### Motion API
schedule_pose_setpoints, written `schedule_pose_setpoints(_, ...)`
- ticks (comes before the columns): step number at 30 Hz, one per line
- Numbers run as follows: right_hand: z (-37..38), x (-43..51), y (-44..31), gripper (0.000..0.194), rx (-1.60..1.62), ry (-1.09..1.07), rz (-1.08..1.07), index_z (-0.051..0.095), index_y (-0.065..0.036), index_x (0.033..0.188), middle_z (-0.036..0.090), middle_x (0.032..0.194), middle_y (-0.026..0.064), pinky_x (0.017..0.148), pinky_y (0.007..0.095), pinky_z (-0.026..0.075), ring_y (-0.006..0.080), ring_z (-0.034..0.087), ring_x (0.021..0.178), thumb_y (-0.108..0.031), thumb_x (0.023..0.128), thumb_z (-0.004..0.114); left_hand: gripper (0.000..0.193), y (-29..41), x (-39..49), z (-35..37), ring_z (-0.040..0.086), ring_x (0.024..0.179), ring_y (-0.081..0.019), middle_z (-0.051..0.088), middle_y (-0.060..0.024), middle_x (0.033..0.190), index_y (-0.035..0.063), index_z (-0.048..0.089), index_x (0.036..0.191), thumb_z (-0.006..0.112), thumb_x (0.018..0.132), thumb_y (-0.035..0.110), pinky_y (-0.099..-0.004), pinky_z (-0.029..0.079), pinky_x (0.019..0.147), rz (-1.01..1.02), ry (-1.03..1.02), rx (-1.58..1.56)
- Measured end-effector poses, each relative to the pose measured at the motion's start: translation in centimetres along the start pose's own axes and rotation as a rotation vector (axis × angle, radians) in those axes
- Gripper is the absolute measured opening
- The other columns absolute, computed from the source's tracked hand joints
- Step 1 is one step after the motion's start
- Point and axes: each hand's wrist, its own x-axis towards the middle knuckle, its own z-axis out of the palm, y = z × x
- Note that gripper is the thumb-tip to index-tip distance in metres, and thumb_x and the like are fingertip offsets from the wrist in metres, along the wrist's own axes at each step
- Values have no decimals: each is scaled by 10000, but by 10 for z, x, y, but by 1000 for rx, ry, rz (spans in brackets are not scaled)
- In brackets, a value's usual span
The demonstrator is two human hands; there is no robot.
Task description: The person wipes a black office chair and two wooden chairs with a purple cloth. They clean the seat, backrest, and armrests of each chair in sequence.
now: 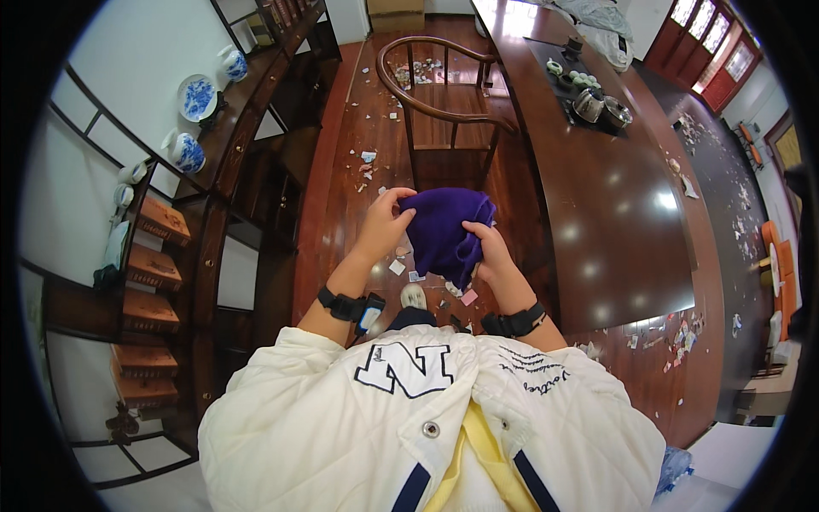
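A purple cloth (441,233), folded into a loose pad, is held up in front of my body. My left hand (388,221) pinches its upper left edge between thumb and fingers. On the opposite side, my right hand (491,251) grips the cloth with the thumb on top; its fingers are mostly hidden behind the folds. Below the cloth, paper scraps (397,267) lie on the wooden floor (333,237) near my shoe (413,296).
A wooden armchair (448,118) stands ahead. To the right runs a long wooden table (601,217) with a tea tray (544,64) and a steel kettle (588,104). Dark shelving (240,150) on the left bears blue-and-white porcelain (190,153) and thick books (153,269). Litter (684,339) dots the floor.
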Motion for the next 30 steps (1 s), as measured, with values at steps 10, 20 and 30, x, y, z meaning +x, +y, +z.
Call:
schedule_pose_setpoints(10,-2,192,-80,362,-43,213,-36,544,50,1224,660,1138,176,892,441,559,297,672,1001,-92,893,579,456,-89,224,-12,626,816,-196,632,-123,1078,31,490,1287,657,868,96,-326,516,776,-78,-125,-2)
schedule_pose_setpoints(20,27,328,-164,366,46,300,-159,538,34,1236,653,1145,177,911,452,549,315,665,1019,-61,883,560,297,-41,462,-102,670,871,-294,694,-146,954,38,604,1145,604,918,229,-384,517,769,128,-560,388)
schedule_pose_setpoints(30,-53,500,-161,281,-451,671,-478,642,38,1106,697,1034,120,812,341,516,204,653,904,-126,878,644,305,-159,625,7,644,1035,-348,687,-171,1068,98,630,1141,566,912,288,-435,507,889,6,-627,604)
